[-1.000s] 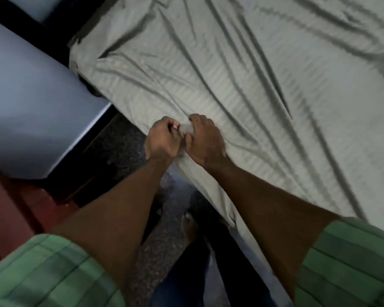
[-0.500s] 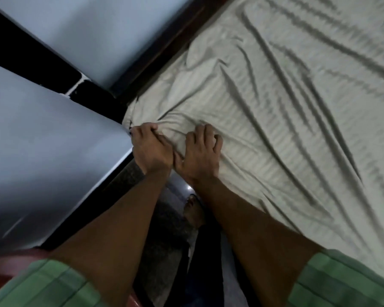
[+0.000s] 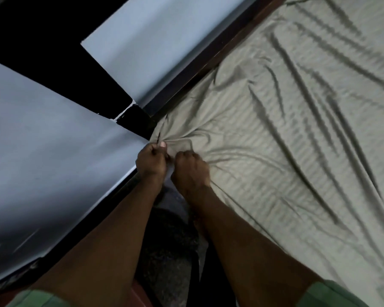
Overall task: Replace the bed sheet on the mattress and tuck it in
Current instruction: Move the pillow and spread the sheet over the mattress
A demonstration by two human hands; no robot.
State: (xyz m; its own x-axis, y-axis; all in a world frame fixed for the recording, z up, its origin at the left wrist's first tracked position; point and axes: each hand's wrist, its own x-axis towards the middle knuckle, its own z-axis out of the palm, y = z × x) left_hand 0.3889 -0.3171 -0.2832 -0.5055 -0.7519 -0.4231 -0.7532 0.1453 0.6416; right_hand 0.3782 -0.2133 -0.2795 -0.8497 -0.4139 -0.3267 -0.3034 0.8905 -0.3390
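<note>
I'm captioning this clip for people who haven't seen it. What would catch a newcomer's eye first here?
Two hands meet at the bed's near corner: the left hand and right hand both grip bunched cloth of the pale striped bed sheet. Long creases fan out from that grip across the bed. Beside the corner stand light blue wall panels.

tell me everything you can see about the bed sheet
The bed sheet is a pale grey-green cloth with a faint woven stripe. It is spread over the bed and heavily creased, with long folds fanning out from the near corner. There the fabric is gathered into a bunch, which the left hand and the right hand both grip, side by side. Its far edge lies along a dark wooden bed frame.
</note>
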